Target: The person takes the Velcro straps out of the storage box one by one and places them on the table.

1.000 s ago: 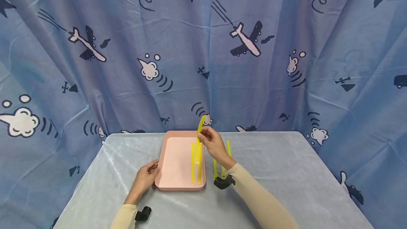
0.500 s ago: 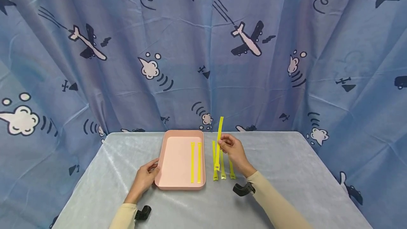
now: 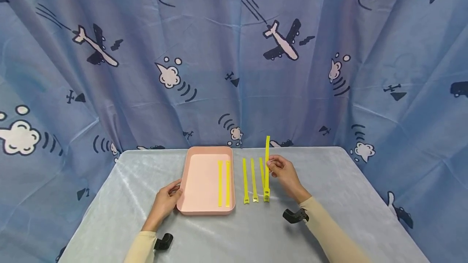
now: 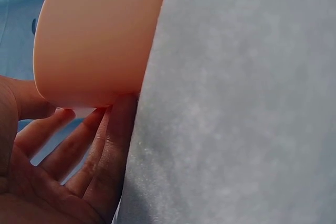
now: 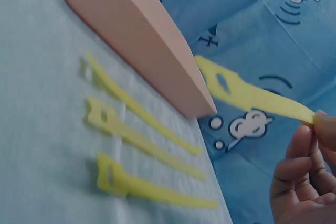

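My right hand (image 3: 286,173) pinches a yellow hook-and-loop cable tie (image 3: 267,165) between thumb and fingertips, its slotted head hanging down. In the head view it overlaps the rightmost of three similar ties lying on the table, among them a middle tie (image 3: 253,177) and a left tie (image 3: 245,180). In the right wrist view the held tie (image 5: 252,95) is raised above the table. My left hand (image 3: 165,202) holds the left side of a pink tray (image 3: 201,182), thumb at the rim and fingers against the outer wall (image 4: 100,40). Two yellow ties (image 3: 220,184) lie lengthwise inside the tray's right half.
A pale grey cloth covers the table (image 3: 329,198). Behind it hangs a blue curtain (image 3: 204,52) printed with planes and stars. A black wrist camera (image 3: 295,216) sits on my right wrist, another black camera (image 3: 163,242) on my left.
My right hand has carried the cable tie from over the tray's right side rightward, to the rightmost tie on the table. My left hand stays at the tray.
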The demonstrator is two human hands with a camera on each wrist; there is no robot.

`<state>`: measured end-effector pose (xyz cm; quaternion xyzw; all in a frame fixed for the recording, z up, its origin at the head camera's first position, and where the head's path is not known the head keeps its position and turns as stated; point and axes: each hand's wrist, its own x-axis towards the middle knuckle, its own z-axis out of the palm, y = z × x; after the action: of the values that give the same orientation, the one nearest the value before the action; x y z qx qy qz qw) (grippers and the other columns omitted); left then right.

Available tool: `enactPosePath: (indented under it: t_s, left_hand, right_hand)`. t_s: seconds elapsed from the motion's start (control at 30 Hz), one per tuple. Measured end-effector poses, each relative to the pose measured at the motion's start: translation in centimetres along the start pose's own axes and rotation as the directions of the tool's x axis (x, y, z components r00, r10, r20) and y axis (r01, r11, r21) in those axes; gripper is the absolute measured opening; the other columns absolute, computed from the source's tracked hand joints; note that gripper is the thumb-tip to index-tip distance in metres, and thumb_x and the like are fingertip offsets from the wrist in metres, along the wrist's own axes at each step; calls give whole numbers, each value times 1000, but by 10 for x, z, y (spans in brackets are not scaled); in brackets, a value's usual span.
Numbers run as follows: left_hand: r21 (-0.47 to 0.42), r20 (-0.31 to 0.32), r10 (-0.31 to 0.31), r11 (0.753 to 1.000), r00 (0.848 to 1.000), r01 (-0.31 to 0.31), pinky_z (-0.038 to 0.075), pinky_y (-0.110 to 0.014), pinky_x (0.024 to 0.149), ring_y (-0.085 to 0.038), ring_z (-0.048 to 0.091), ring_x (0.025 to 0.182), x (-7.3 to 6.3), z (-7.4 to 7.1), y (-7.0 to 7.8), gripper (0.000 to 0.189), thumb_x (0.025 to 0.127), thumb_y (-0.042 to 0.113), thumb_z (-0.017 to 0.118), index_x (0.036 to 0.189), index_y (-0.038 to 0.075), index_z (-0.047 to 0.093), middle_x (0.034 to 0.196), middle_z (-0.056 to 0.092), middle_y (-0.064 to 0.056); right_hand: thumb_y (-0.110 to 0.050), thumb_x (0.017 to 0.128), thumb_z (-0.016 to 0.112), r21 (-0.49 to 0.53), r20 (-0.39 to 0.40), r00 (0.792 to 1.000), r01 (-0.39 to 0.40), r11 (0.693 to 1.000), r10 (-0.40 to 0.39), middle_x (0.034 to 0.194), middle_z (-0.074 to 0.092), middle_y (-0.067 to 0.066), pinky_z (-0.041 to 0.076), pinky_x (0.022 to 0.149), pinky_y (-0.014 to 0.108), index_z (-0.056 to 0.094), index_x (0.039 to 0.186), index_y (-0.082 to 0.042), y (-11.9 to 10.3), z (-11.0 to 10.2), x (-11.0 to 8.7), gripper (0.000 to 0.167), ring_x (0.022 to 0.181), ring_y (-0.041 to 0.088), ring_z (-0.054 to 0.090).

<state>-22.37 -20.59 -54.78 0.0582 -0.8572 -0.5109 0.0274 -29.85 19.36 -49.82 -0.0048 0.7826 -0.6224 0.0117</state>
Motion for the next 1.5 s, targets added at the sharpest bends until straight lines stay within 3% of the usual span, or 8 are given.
enactPosePath:
  t_s: [0.23, 0.67, 0.83, 1.0, 1.3, 1.5]
  left_hand:
    - [-12, 12, -13, 1000, 1000, 13, 52, -24, 75, -29, 66, 108, 2, -1, 1, 44, 97, 16, 60, 141, 10, 55, 127, 64, -22]
    - [-8, 17, -24, 1000, 1000, 24, 54, -30, 82, -29, 65, 110, 3, -1, 1, 44, 97, 15, 59, 141, 10, 55, 128, 64, -22]
    - [-9, 21, -31, 999, 999, 31, 55, -36, 86, -32, 64, 113, 2, -1, 1, 45, 97, 15, 59, 141, 10, 55, 128, 64, -22]
    - [-6, 11, -24, 1000, 1000, 24, 55, -32, 83, -31, 65, 112, 3, 0, 0, 44, 97, 16, 59, 141, 10, 55, 128, 64, -22]
    - [-13, 15, -23, 1000, 1000, 23, 55, -38, 88, -32, 64, 113, 3, -2, 1, 44, 97, 15, 59, 141, 10, 55, 128, 63, -22]
    - [-9, 10, -19, 1000, 1000, 19, 55, -35, 86, -32, 64, 113, 2, -1, 2, 44, 97, 14, 59, 141, 9, 55, 128, 64, -22]
  right_hand:
    - [-20, 99, 58, -45, 27, 997, -71, 996, 72, 92, 65, -1, 50, 71, 33, 56, 125, -3, 11, -15, 0, 30, 82, 15, 57]
    - [-16, 99, 58, -66, 61, 988, -135, 989, 139, 89, 65, -5, 47, 66, 29, 55, 124, 0, 35, -31, 8, 30, 81, 15, 55]
    - [-16, 100, 58, -78, 68, 984, -161, 984, 167, 92, 66, -3, 47, 66, 28, 56, 126, 0, 40, -34, 12, 31, 83, 15, 57]
    - [-15, 100, 57, -95, 92, 979, -172, 980, 181, 93, 65, 1, 47, 64, 27, 55, 127, 1, 43, -34, 18, 32, 80, 13, 55]
    - [-11, 98, 58, -134, 102, 971, -203, 970, 217, 84, 62, 2, 45, 57, 25, 56, 122, 3, 49, -32, 24, 28, 70, 12, 53]
    - [-10, 97, 59, -158, 46, 974, -214, 964, 224, 83, 64, 1, 44, 55, 24, 57, 120, 2, 54, -27, 27, 26, 67, 12, 54]
